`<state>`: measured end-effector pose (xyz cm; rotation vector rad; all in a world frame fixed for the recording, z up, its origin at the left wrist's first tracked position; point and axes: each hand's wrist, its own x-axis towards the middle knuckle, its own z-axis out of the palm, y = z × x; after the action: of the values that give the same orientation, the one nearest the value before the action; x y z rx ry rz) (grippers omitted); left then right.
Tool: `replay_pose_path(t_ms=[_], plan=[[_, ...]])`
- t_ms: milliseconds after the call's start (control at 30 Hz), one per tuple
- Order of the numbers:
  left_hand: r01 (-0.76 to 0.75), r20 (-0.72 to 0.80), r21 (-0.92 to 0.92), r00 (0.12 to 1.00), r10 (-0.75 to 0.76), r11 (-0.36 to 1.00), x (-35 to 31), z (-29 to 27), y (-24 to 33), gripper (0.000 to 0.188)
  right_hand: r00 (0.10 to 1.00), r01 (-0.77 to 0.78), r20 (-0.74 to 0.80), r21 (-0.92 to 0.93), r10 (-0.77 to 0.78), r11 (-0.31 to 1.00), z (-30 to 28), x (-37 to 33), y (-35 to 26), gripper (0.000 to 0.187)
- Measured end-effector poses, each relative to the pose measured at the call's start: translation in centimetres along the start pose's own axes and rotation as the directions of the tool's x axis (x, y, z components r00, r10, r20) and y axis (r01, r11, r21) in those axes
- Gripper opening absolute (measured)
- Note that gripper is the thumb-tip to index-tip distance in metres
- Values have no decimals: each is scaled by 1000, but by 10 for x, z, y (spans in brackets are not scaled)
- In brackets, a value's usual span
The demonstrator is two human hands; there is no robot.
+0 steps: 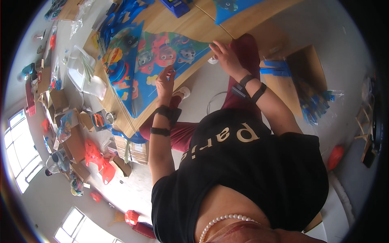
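A triangular blue kite (pixel 148 54), printed with cartoon animal faces, lies on the wooden table (pixel 184 77) before me. A thin white rod (pixel 191 60) runs slantwise along its near edge, between my two hands. My left hand (pixel 165 85) is closed in a pinch at the rod's lower left end, over the kite. At the other end, my right hand (pixel 226 58) pinches by the kite's right corner, its fingertips together. Under the left side of the kite is another blue printed sheet (pixel 127 91).
Blue ribbons (pixel 117 24) lie at the table's far left. A blue box-like object (pixel 176 7) and another printed sheet (pixel 235 10) are farther back. An open carton (pixel 298 75) with packaged blue items stands right. A clear plastic bin (pixel 83 71) and several cartons are left.
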<state>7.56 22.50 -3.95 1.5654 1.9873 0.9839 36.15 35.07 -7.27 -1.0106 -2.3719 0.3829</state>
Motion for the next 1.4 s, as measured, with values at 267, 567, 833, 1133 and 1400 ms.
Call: replay_pose_path(t_ms=[267, 567, 833, 1133, 1400], plan=[[-20, -13, 19, 1000, 20, 1000, -3, 6, 0, 31, 1000, -12, 13, 13, 12, 1000, 2, 0, 1, 56], [-39, -176, 187, 982, 72, 982, -34, -10, 16, 30, 1000, -7, 16, 49, 6, 999, -3, 4, -2, 51], [329, -564, 270, 816, -129, 905, -122, -26, -49, 46, 999, -25, 40, 79, 22, 997, -3, 5, -6, 52], [321, -295, 531, 937, -184, 784, -140, -29, -36, 63, 999, 28, 34, 18, -28, 999, 0, 4, -10, 57], [331, -329, 499, 927, -178, 801, -140, -27, -38, 61, 996, -30, 81, 64, 25, 997, -3, 7, -13, 50]])
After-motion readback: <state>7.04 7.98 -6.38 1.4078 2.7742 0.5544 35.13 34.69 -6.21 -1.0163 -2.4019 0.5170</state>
